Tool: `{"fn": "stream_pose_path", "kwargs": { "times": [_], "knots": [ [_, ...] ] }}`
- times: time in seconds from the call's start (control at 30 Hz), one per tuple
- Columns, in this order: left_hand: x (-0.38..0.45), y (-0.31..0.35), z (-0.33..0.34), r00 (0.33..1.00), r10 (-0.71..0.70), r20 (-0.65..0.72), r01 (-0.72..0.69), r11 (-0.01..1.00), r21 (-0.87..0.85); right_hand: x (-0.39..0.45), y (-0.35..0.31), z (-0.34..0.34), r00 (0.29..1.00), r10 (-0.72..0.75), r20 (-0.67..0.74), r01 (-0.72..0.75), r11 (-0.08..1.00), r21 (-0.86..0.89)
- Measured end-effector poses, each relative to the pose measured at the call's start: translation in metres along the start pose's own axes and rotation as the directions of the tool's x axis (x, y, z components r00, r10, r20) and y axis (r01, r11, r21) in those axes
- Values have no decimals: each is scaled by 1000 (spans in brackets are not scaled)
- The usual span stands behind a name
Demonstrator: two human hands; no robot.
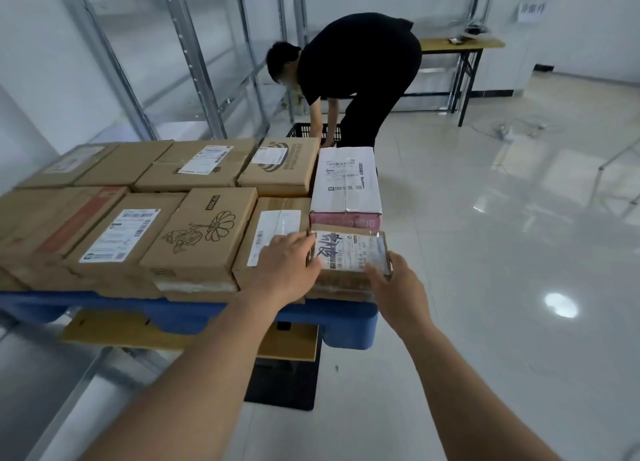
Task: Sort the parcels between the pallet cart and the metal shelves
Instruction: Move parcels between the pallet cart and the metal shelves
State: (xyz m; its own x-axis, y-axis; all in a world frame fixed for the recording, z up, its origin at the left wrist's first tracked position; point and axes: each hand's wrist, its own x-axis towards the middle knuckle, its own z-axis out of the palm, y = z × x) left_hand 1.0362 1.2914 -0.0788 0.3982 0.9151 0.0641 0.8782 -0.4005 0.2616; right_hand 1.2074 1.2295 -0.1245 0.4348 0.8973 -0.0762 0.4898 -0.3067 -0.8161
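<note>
Two bare hands hold a small labelled parcel (348, 252) at the near right corner of a blue pallet cart (194, 313) stacked with cardboard boxes. The left hand (287, 265) curls its fingers round the parcel's left edge; the right hand (393, 287) pinches its right corner. Metal shelves (194, 62) stand behind, near a person in black (360, 76) bending over a crate.
</note>
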Motion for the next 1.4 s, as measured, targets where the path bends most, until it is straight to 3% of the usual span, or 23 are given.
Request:
{"fn": "stream_pose_path", "kwargs": {
  "times": [0.27,0.5,0.8,1.17,1.4],
  "knots": [
    [7,-9,3,998,42,42,-48,988,149,14,-4,3,998,26,63,-19,994,-105],
    [37,-2,-12,999,-23,24,23,1000,4,53,-23,-15,1000,24,0,-24,992,-126],
    [84,-7,3,980,2,201,-24,994,108,90,-40,-7,992,-72,105,77,996,-43],
    [73,-10,-5,986,37,160,-40,999,17,79,-41,-8,989,-72,126,82,994,-77],
    [49,-16,-23,999,31,-35,-31,999,-22,64,-66,-11,972,-226,62,234,930,-282]
  ]
}}
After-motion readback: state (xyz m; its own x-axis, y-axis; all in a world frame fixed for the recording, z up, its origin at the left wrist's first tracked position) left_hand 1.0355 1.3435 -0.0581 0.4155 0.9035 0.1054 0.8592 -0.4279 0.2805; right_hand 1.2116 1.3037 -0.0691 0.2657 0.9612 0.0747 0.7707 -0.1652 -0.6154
